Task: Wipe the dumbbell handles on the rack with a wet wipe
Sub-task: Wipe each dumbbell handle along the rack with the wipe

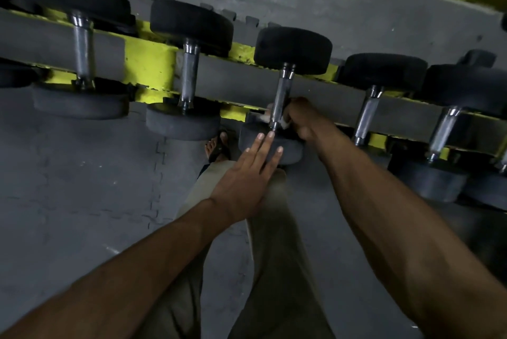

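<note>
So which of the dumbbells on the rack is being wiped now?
The third dumbbell from the left: the right hand grips its handle through the white wipe, while the left hand rests on its near head.

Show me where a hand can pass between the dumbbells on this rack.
Open gaps lie between the chrome handles, widest between the second handle and the third handle. It is crowded at the third's near end, where the right hand grips the wipe and the left hand rests on the weight head.

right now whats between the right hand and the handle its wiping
In the head view, a white wet wipe sits between the right hand and the chrome handle; only scraps of it show.
</note>
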